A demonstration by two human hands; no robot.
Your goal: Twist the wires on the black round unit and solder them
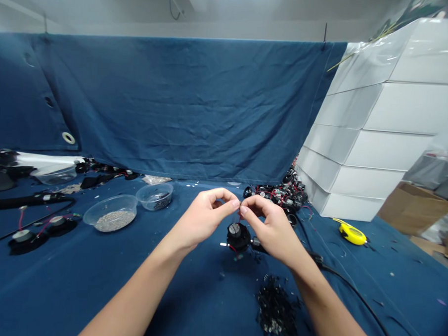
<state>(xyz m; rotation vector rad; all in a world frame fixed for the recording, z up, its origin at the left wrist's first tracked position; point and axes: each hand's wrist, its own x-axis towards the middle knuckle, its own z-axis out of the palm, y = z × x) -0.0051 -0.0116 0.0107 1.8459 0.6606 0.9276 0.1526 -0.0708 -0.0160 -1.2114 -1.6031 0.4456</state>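
Observation:
My left hand (207, 214) and my right hand (269, 224) meet fingertip to fingertip above the cloth, each in a pinch. Between them is the end of a thin wire (239, 218) that rises from a small round motor-like part (235, 231) with a grey top and black base. Most of the wire's tip is covered by my fingers. Beneath my right hand, a black cylindrical tool end (257, 243) lies beside this part. Nearer to me is a pile of small black pieces (277, 309).
Clear bowls (110, 212) of small pieces stand on the left, near more wired motors (24, 236). At the back right are a heap of wired parts (282, 193) and stacked white boxes (362, 149). A yellow tool (351, 233) and black cable (356, 290) lie at right.

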